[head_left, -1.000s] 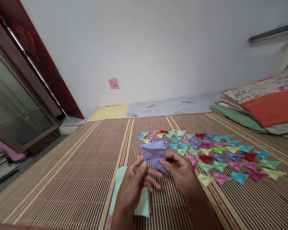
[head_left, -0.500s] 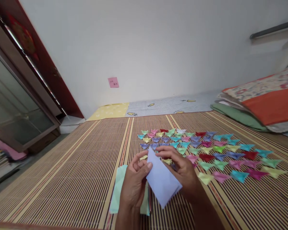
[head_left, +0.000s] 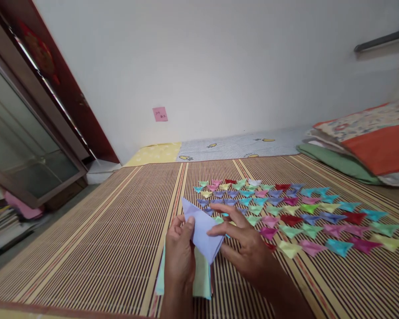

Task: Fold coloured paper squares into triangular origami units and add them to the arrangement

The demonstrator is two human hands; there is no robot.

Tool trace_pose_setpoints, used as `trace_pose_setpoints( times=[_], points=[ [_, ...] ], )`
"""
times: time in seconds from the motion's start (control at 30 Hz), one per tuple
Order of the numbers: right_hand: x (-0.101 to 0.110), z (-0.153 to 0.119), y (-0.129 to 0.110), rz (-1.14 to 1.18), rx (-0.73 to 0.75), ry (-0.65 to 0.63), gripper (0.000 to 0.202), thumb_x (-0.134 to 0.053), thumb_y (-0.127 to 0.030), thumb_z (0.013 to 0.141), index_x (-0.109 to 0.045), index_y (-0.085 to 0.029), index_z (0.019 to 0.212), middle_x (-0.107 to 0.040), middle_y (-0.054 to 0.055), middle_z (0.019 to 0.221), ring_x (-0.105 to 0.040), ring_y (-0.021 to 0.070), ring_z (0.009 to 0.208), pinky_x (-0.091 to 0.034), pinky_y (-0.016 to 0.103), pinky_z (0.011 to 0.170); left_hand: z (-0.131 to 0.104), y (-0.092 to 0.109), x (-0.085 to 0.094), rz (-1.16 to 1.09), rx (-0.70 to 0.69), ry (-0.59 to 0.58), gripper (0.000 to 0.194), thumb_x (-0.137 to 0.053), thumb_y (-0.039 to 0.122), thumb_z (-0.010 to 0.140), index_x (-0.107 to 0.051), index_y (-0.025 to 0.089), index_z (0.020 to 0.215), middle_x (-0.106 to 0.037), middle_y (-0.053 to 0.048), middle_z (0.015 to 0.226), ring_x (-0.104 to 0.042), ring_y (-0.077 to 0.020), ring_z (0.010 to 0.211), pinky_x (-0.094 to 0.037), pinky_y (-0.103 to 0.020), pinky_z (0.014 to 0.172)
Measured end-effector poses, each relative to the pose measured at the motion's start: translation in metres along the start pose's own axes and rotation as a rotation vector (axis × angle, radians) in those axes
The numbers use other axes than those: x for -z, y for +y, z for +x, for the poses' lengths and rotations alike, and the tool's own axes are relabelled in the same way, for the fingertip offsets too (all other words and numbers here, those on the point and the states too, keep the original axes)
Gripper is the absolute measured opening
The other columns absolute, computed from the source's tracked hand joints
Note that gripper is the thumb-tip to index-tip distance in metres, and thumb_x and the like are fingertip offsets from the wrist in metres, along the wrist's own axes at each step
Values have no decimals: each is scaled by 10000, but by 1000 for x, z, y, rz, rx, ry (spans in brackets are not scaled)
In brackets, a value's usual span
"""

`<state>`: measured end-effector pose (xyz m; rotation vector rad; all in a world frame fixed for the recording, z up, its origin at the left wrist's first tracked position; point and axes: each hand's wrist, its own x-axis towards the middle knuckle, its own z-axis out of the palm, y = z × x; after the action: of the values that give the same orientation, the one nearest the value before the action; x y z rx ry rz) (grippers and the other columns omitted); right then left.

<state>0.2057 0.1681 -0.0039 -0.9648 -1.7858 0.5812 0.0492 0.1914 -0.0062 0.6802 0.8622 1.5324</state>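
1. Paper [head_left: 201, 237] has moved left and a bit away since half a second ago; now it is up above the far part of the stack [head_left: 202, 279].
2. Left hand [head_left: 179, 248] is over the left part of the stack. Its thumb presses on the front of the paper and its other fingers curl behind, so it pinches the paper tight.
3. Right hand [head_left: 244, 243] is to the right of the stack. Its fingers are bent and spread, and one tip looks to be on the paper. I cannot tell if they grip it.
4. Little folded shapes [head_left: 310, 231] of many colors sit in rows, right of the stack and past it.
5. The striped mat [head_left: 103, 230] is under the stack.
6. A pink note [head_left: 160, 114] is on the wall [head_left: 219, 66], far past the stack.
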Motion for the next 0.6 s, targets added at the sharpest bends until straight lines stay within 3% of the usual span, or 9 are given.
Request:
trace_pose_setpoints(
  times=[0.17, 0.37, 0.47, 0.6],
  points=[
    [-3, 2, 6, -7, -36, 116, 92, -634, -193, 929, -670, -226, 852, -631, 95, 1290, -598, 280, 1223, -468, 444, 1019, -4, 4, -3, 66, 8, -63, 372, -879, 373, 718, -701, 128, 933, -761, -39, 792, -731, -182, 721, -587, -265, 664],
    [-9, 4, 9, -41, -84, 226, 183, -575, -221, 952, -579, -213, 769, -626, 34, 843, -609, 217, 833, -462, 341, 763, -9, 0, -9, 105, 28, -173, 306, -846, 374, 784, -744, 127, 932, -787, -68, 893, -737, -171, 770, -619, -263, 712],
    [-8, 5, 9, -64, -137, 251, 195, -569, -237, 931, -561, -213, 737, -574, 16, 765, -556, 203, 737, -428, 323, 684, -8, -4, -10, 122, 43, -233, 321, -880, 288, 750, -758, 128, 1001, -798, -71, 903, -746, -167, 794, -618, -245, 738],
    [-6, 5, 8, -7, -199, 275, 215, -592, -284, 914, -550, -216, 714, -550, -7, 711, -537, 181, 676, -416, 302, 639, -5, -7, -11, 109, 38, -193, 339, -895, 277, 720, -763, 116, 988, -795, -69, 859, -739, -161, 732, -623, -234, 671]
  ],
)
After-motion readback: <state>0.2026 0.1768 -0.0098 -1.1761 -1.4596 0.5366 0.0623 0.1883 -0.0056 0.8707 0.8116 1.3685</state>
